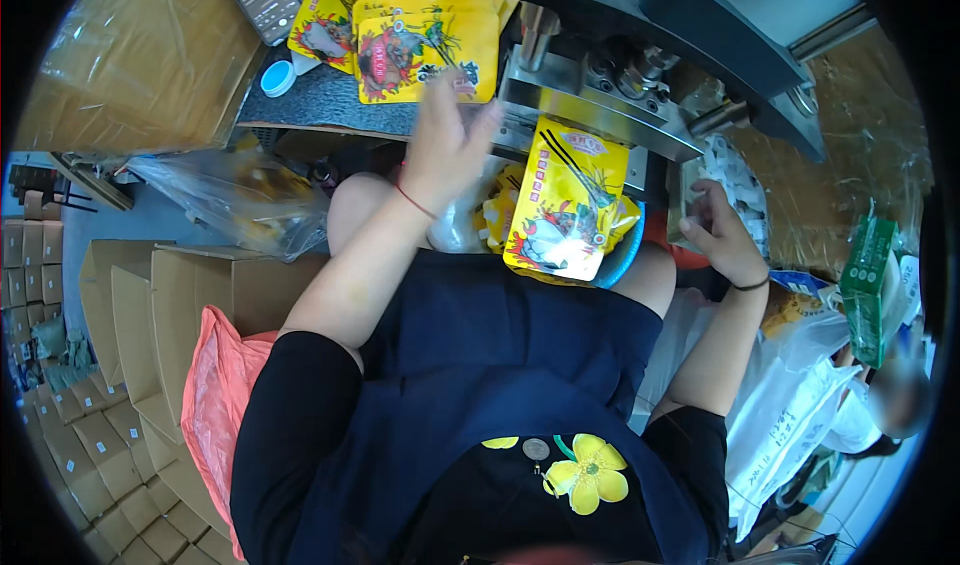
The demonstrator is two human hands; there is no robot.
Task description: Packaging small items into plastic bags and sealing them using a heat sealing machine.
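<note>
My left hand [445,150] is over the front edge of a stack of yellow printed pouches [410,50]. Its fingers are blurred but look apart, and nothing shows in them. One yellow pouch [568,205] hangs at a slant below the metal bar [605,115] of a press-like machine [680,25], its upper edge against the bar. Beside a container of small white pieces [735,195], to the right of the machine, is my right hand [725,235]. The fingers there are loosely bent, with the thumb apart and no held thing visible.
A phone [263,0] and a blue-white round cap [278,78] lie left of the stack. Below the hanging pouch, a blue basin [628,250] holds more yellow pouches. Cardboard boxes [140,45] flank the bench. A green box [868,290] stands at far right.
</note>
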